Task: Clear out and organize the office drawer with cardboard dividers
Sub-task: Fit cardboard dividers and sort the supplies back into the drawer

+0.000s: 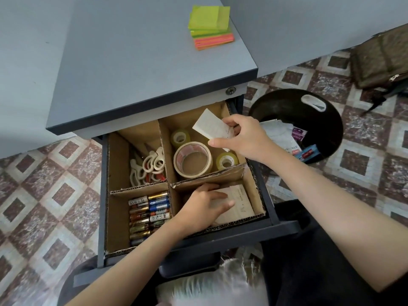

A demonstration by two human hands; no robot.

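Observation:
The open drawer holds cardboard dividers making four compartments. Scissors lie back left, tape rolls back right, batteries front left. In the front right compartment lies a stack of pale paper cards. My left hand rests on that stack, fingers fairly straight. My right hand hovers over the tape compartment and pinches a small white paper pad, tilted.
A stack of green and pink sticky notes sits on the grey cabinet top. A black waste bin with discarded papers stands on the tiled floor right of the drawer. A brown bag lies at far right.

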